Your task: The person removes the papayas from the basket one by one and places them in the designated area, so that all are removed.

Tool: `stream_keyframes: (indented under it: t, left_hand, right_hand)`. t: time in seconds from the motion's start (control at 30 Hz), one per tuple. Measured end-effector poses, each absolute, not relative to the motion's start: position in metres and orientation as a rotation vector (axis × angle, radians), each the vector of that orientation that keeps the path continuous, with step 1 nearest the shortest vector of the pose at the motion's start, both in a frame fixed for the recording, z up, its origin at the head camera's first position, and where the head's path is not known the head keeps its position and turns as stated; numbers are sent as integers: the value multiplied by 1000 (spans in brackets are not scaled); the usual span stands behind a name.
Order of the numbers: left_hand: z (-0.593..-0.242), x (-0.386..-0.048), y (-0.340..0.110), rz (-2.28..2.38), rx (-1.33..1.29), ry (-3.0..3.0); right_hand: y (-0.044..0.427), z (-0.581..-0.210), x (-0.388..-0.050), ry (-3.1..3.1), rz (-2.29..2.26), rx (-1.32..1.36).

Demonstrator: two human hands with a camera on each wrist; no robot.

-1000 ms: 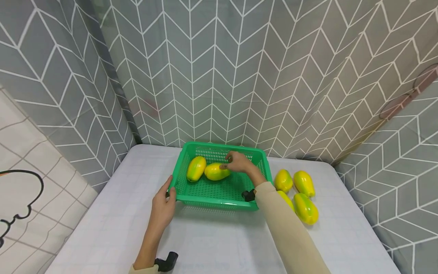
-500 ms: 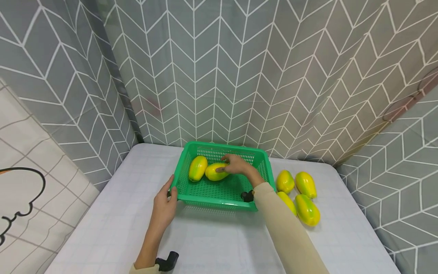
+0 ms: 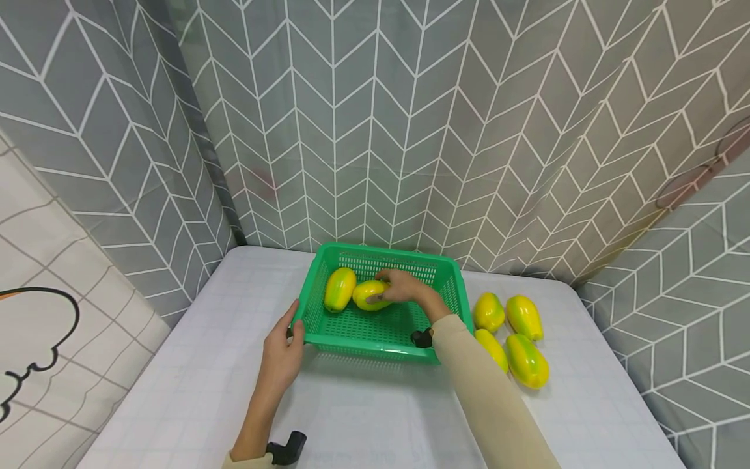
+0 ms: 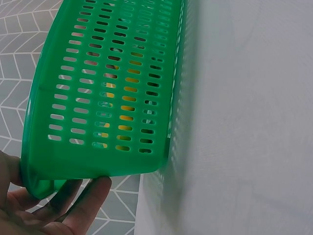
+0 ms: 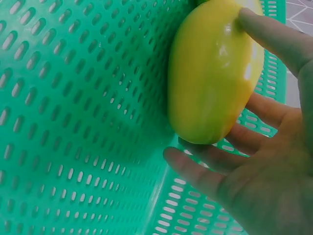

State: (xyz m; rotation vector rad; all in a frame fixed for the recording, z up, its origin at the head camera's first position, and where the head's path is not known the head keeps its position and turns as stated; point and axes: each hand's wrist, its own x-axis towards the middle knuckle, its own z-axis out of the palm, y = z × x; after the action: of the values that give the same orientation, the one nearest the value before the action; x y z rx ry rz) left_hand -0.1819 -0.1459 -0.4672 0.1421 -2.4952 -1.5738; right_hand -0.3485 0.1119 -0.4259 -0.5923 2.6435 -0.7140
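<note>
A green plastic basket with slotted walls sits on the table. Its left end is in the grip of my left hand, thumb at the rim and fingers underneath; the left wrist view shows those fingers against the end wall. Inside, two yellow-green papayas lie side by side. Over the right one my right hand reaches in and holds it. In the right wrist view the thumb presses one side of this papaya, with other fingers behind it. The left papaya stands upright-angled, untouched by either hand.
Several more papayas lie on the table right of the basket, one partly hidden by the right sleeve. A white cloth covers the table. Patterned grey curtains hang close behind and along the sides.
My right hand has shifted slightly left and lower over the right papaya, its fingers closer around it. My left hand keeps its hold on the basket. The head view has shifted a little.
</note>
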Motion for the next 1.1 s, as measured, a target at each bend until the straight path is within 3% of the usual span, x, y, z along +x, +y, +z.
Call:
stream_keyframes:
  t: [1.1]
  left_hand:
    - [-467,-182,-146,-1580,142,-2485]
  right_hand:
    - [125,-427,-343,2671,-716,-551]
